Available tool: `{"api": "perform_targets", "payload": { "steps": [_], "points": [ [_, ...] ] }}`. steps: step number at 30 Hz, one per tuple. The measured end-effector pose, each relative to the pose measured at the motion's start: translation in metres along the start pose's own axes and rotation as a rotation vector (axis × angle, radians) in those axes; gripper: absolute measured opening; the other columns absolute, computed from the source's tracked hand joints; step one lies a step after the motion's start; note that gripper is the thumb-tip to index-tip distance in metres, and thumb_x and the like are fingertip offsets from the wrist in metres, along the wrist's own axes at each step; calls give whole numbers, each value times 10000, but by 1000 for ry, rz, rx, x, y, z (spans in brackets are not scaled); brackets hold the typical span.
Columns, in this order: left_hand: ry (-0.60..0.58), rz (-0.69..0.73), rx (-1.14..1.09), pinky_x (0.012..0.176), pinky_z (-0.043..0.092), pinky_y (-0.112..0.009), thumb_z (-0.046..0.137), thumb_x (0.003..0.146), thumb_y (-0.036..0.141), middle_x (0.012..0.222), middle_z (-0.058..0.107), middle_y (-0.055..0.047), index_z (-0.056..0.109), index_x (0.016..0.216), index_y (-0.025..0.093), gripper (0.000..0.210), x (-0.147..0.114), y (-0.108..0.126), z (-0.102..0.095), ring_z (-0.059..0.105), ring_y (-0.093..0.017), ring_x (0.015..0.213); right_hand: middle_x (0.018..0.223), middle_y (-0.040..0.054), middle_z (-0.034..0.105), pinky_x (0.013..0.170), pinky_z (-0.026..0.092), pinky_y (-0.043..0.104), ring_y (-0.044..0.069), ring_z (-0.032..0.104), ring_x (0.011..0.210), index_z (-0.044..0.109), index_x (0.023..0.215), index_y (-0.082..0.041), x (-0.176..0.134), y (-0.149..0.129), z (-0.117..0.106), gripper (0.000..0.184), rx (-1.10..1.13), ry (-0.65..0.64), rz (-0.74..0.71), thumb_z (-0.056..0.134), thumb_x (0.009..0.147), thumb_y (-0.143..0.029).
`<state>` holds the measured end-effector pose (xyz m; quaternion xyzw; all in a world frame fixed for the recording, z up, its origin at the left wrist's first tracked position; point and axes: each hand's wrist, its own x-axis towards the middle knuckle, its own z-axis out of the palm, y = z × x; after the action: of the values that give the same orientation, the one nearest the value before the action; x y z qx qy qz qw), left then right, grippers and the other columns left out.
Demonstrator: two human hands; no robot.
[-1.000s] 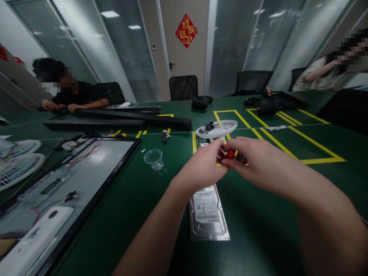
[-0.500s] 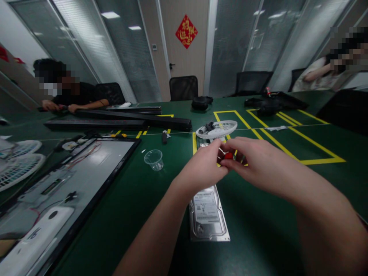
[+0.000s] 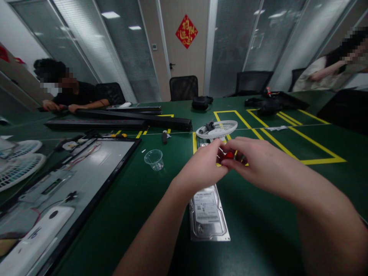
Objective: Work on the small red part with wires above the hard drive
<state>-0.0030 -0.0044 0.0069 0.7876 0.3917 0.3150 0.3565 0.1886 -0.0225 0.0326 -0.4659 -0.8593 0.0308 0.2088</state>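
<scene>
My left hand [image 3: 202,163] and my right hand [image 3: 250,153] meet above the far end of a silver hard drive [image 3: 208,214]. Between the fingertips a small red object [image 3: 229,155] shows, rounded and mostly covered. My right thumb and fingers are pinched on it. The fingers of my left hand are bent and closed beside it; what they grip is hidden behind the thumb. A white fan grille [image 3: 227,127] lies just beyond my hands. To the left stands a clear plastic cup [image 3: 154,160].
An opened display panel [image 3: 94,168] and white fan grilles [image 3: 23,172] lie at left. Long black bars [image 3: 115,122] lie farther back, in front of a seated person [image 3: 83,94]. Another person [image 3: 319,76] sits at far right. Yellow tape [image 3: 287,151] marks the green table.
The red object has turned slightly between my fingers. My hands stay nearly in place. The person at far right has shifted a little.
</scene>
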Motion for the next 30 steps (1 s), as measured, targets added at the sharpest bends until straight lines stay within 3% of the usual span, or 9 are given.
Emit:
{"api": "perform_targets", "payload": {
  "steps": [3, 7, 11, 16, 20, 24, 30],
  "points": [
    [0, 12, -9, 918, 617, -402, 677, 887, 95, 1170, 791, -110, 631, 1133, 189, 267, 0, -1, 1, 771, -269, 1074, 1104, 82, 781, 782, 510, 352, 248, 722, 927, 773, 1114, -225, -1, -1, 0, 281, 31, 12, -43, 634, 940, -55],
    [-7, 16, 6, 941, 613, -418, 687, 861, 88, 1178, 786, -109, 634, 1148, 185, 308, 1, -2, 2, 762, -276, 1087, 1056, 75, 765, 785, 499, 339, 235, 714, 907, 757, 1032, -215, 1, 1, 2, 312, 36, 13, -72, 577, 908, 8],
    [-1, 28, 17, 885, 603, -403, 740, 845, 157, 1146, 790, -97, 641, 1123, 187, 296, 2, -2, 2, 763, -276, 1045, 991, 75, 785, 715, 474, 338, 238, 702, 829, 782, 1063, -210, 2, 4, 4, 203, -8, -1, -17, 659, 952, -93],
    [-12, 22, 2, 847, 599, -396, 672, 843, 101, 1105, 792, -96, 637, 1130, 184, 300, 1, -2, 1, 766, -272, 999, 972, 78, 794, 692, 467, 358, 250, 693, 793, 781, 1115, -207, 1, 2, 2, 141, -14, -20, 30, 689, 1018, -254],
    [-16, 32, 2, 916, 609, -416, 652, 868, 79, 1183, 784, -116, 630, 1155, 183, 306, 0, -2, 0, 761, -286, 1083, 1104, 77, 781, 782, 502, 356, 251, 717, 926, 754, 1157, -222, 0, 0, 0, 241, 42, -9, -26, 665, 964, -107],
    [-23, 24, 37, 926, 610, -426, 672, 884, 106, 1190, 783, -119, 630, 1170, 187, 301, 0, -1, 1, 753, -293, 1087, 1075, 70, 767, 808, 502, 354, 248, 717, 949, 751, 1065, -216, 1, 0, 2, 282, 46, -43, -19, 618, 921, -13],
    [-5, 21, 23, 857, 595, -383, 690, 847, 117, 1133, 796, -97, 635, 1128, 192, 296, 1, 0, 0, 764, -266, 1013, 952, 78, 783, 678, 449, 360, 250, 687, 786, 780, 1071, -198, 3, 2, 4, 109, -34, -49, 57, 691, 1019, -231]
  ]
}}
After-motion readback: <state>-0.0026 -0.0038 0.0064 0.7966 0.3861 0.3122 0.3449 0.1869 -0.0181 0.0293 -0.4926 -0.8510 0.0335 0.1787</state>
